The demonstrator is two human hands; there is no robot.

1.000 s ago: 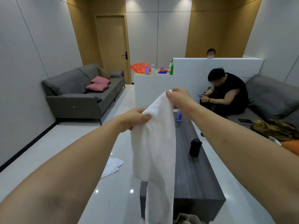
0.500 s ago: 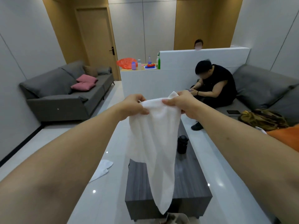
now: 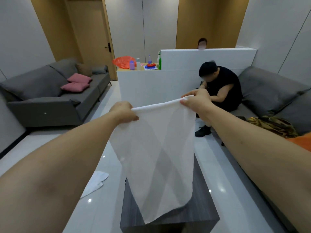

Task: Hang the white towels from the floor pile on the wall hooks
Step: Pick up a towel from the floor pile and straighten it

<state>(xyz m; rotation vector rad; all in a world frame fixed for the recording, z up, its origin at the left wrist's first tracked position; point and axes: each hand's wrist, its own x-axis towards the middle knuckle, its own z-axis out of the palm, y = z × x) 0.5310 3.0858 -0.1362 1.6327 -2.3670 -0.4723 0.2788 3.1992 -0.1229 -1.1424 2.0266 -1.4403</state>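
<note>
Both forearms reach forward from 7 and 5 o'clock, level, roughly chest height by my estimate. White towel (image 3: 159, 158) hangs in the air between them, over the near end of the dark coffee table (image 3: 198, 214); lower hem is uneven, lowest at about 6 o'clock.

Left hand (image 3: 123, 112) pinches the top-left corner, thumb and curled fingers closed on the hem. Right hand (image 3: 196, 100) pinches the top-right corner, slightly higher and farther out. Top edge is taut between them.

Judgement: step in hand is spreading the towel before carrying it to a hook. Keep the corner pinches firm and the edge level so the cloth stays flat and off the table.

At 8 o'clock, a second white towel (image 3: 96, 183) lies on the floor. No wall hooks in view.

Beyond: grey sofa (image 3: 50, 98) at 10 o'clock, seated person (image 3: 220, 86) at 2 o'clock.
</note>
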